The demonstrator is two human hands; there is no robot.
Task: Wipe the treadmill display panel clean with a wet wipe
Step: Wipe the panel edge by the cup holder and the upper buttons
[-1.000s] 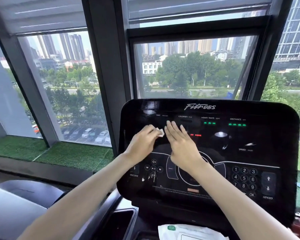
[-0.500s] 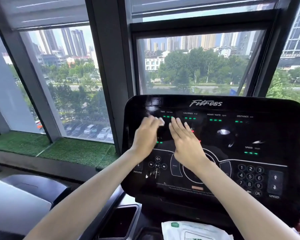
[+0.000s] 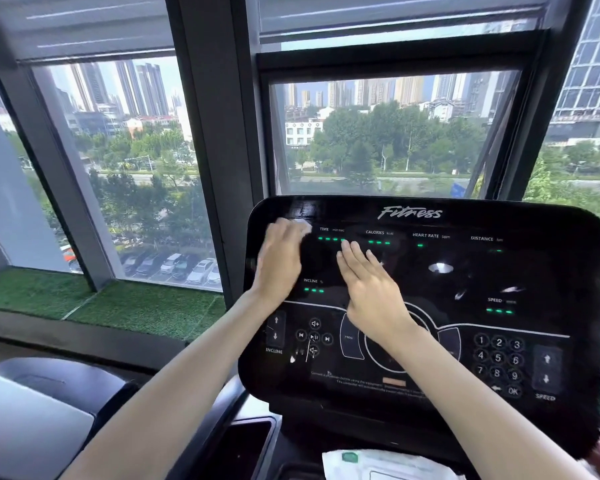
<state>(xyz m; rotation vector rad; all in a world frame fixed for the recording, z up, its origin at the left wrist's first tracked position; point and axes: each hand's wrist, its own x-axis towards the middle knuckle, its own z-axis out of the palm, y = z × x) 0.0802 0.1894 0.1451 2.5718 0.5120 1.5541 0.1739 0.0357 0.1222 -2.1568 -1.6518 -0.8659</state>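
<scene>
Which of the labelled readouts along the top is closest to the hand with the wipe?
TIME: it sits right beside the left hand, unlike CALORIES.

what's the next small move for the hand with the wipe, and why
Probably sweep the left hand and its wet wipe rightward along the display panel top row: the wipe sits at the upper-left corner, and the readouts to its right lie uncovered. The right hand lies flat mid-panel.

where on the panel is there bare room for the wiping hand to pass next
Free: the panel's right half, from the Fitness logo down to the number keypad. Crowded: upper left, where the left hand presses the wet wipe beside the flat right hand.
</scene>
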